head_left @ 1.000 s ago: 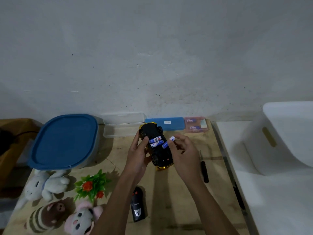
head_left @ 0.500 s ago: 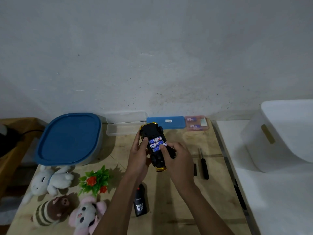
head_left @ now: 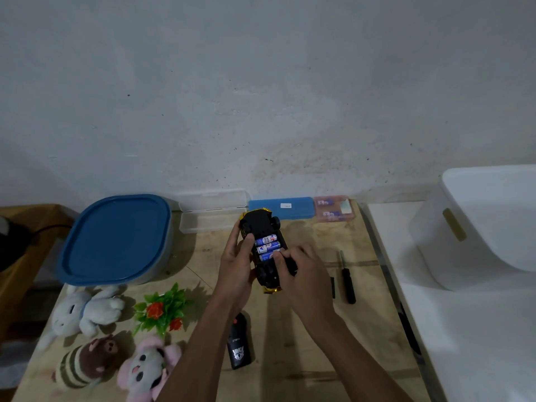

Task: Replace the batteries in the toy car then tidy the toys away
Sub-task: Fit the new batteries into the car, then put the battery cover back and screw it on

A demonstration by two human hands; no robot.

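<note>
A black and gold toy car is held upside down over the wooden table. Three blue and white batteries lie side by side in its open underside. My left hand grips the car's left flank, thumb beside the batteries. My right hand holds the car's right side, and its fingertips press on the nearest battery. A black remote lies on the table under my left forearm. A black screwdriver and a small black cover strip lie to the right of my hands.
A large blue-lidded tub stands at the back left. Three plush toys and a plastic flower lie at the front left. A clear case, a blue case and a pink battery box line the wall. A white bin stands on the right.
My right hand brought the third battery down into the car's compartment and now presses on it. The left hand has kept its grip on the car.
</note>
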